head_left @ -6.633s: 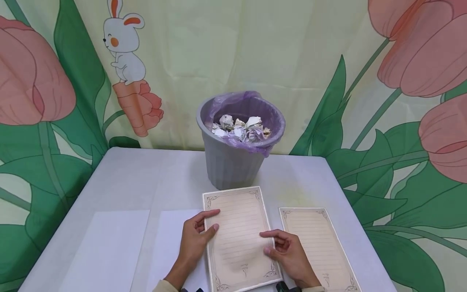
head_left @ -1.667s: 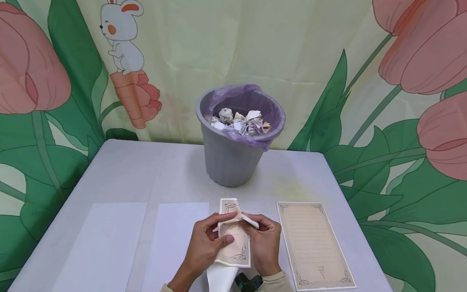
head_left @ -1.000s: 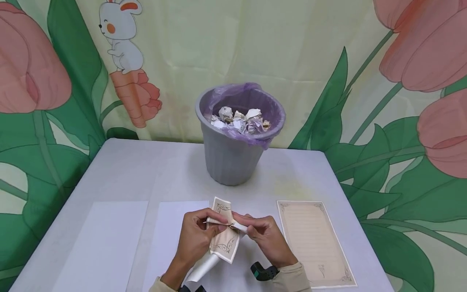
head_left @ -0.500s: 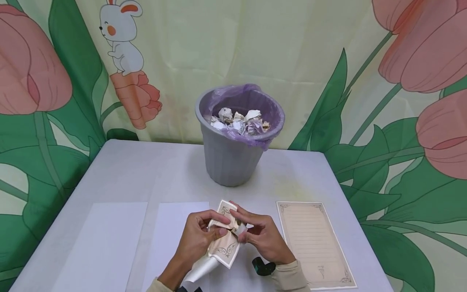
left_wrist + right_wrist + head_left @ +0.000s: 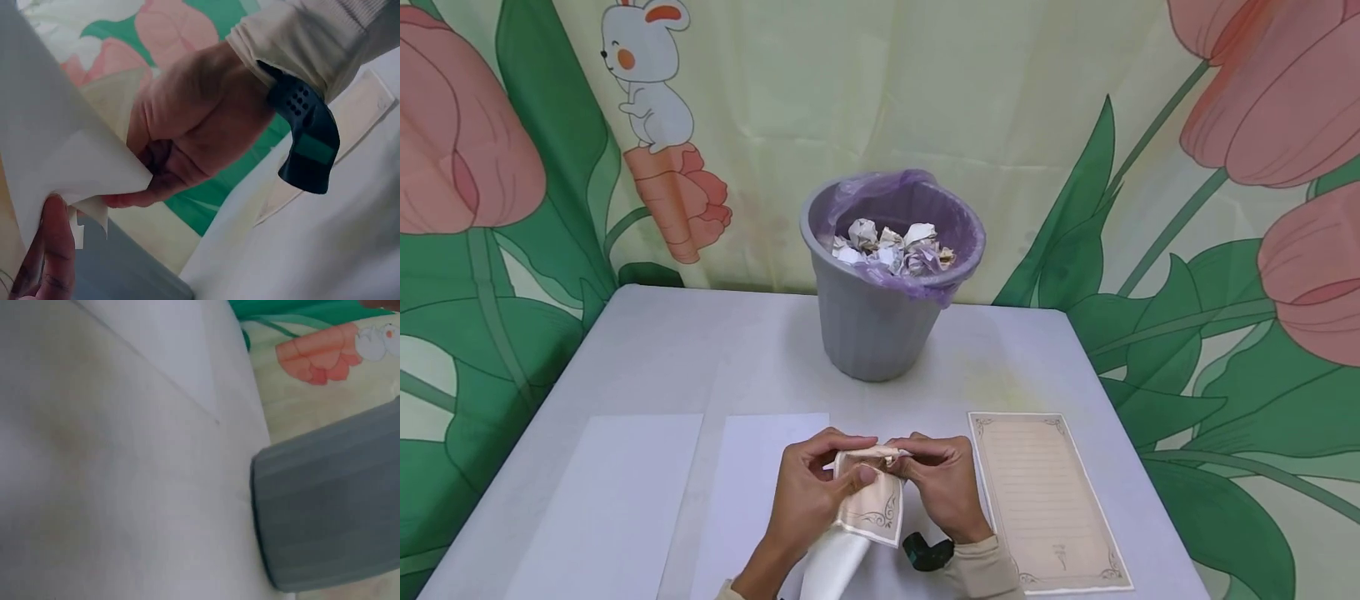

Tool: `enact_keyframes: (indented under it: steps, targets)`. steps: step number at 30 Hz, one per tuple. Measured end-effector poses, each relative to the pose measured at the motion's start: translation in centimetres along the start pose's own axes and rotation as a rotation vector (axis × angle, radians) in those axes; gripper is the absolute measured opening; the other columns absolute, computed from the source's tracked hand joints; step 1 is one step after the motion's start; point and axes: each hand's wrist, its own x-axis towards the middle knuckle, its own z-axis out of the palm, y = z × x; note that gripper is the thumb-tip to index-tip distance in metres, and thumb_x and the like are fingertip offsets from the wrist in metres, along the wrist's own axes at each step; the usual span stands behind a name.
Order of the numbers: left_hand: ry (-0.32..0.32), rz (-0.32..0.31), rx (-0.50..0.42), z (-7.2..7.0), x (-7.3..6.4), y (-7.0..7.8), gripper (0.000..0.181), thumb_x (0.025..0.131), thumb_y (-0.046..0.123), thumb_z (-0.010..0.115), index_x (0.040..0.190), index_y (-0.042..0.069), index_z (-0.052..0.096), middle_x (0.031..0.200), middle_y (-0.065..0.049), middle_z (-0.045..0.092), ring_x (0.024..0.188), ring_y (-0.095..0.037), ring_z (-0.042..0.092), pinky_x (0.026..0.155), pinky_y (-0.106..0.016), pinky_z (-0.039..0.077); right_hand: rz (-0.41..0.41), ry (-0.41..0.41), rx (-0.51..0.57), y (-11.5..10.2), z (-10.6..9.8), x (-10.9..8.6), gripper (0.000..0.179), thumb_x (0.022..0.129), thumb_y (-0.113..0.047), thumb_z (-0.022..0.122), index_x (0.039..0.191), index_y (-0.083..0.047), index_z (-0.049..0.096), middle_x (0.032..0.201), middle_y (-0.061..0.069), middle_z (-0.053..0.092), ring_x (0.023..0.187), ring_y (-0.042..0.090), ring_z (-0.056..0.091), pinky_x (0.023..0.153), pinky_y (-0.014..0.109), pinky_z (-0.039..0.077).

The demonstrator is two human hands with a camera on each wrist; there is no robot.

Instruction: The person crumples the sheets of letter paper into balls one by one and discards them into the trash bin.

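Stationery paper (image 5: 874, 508), folded, runs down-left at lower centre between left hand (image 5: 807, 483), pinching its left side, and right hand (image 5: 946, 483), equally near, pinching its upper right.

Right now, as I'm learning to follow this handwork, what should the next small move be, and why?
The right hand should probably gather in the white lower end of the bordered paper, because the left hand pinches the folded part while that end sticks out below, largely smooth.
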Motion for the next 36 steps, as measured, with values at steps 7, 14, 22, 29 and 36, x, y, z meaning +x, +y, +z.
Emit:
enact_keyframes:
  steps: [7, 14, 22, 29, 36]
  targets:
    - [-0.075, 0.067, 0.031, -0.3, -0.4, 0.0, 0.062, 0.077, 0.003, 0.094, 0.135, 0.006, 0.073, 0.116, -0.019, 0.064, 0.105, -0.017, 0.074, 0.075, -0.042, 0.067, 0.207, 0.219, -0.007, -1.4, 1.3, 0.1, 0.026, 0.081, 0.009, 0.084, 0.104, 0.018, 0.076, 0.090, -0.002, 0.083, 0.083, 0.011, 0.080, 0.071, 0.029, 0.066]
    - [0.114, 0.128, 0.074, 0.2, 0.0, 0.3, 0.031, 0.078, -0.004, 0.091, 0.106, 0.002, 0.081, 0.099, -0.013, 0.070, 0.091, -0.016, 0.073, 0.078, -0.026, 0.064, 0.217, 0.121, -0.048, -1.9, 2.1, -0.4, 0.025, 0.090, 0.001, 0.081, 0.113, 0.010, 0.078, 0.110, 0.022, 0.079, 0.098, 0.010, 0.078, 0.081, 0.030, 0.065]
    - [0.229, 0.143, 0.040, 0.3, 0.8, 1.2, 0.025, 0.077, -0.013, 0.088, 0.098, -0.003, 0.079, 0.094, -0.007, 0.074, 0.095, -0.020, 0.076, 0.092, -0.023, 0.061, 0.049, -0.156, -0.100, -2.3, 1.5, -0.8, 0.058, 0.095, -0.026, 0.077, 0.149, -0.012, 0.062, 0.129, 0.012, 0.072, 0.116, 0.009, 0.066, 0.099, 0.031, 0.061]
    - [0.248, 0.114, -0.006, 1.3, 0.8, 1.1, 0.024, 0.078, -0.012, 0.087, 0.098, -0.005, 0.079, 0.094, -0.007, 0.075, 0.092, -0.020, 0.077, 0.087, -0.023, 0.062, -0.053, -0.039, -0.053, -1.3, 1.9, -0.9, 0.057, 0.084, -0.009, 0.088, 0.137, -0.001, 0.070, 0.109, 0.015, 0.075, 0.106, 0.009, 0.070, 0.088, 0.038, 0.065]
    - [0.158, 0.089, -0.062, 1.3, 0.3, 0.8, 0.026, 0.083, -0.005, 0.087, 0.108, -0.006, 0.078, 0.100, -0.011, 0.072, 0.098, -0.019, 0.074, 0.095, -0.024, 0.060, -0.041, 0.051, 0.094, -1.1, 2.3, -0.7, 0.040, 0.083, 0.006, 0.085, 0.120, 0.015, 0.072, 0.108, 0.005, 0.081, 0.102, 0.010, 0.074, 0.082, 0.030, 0.066]
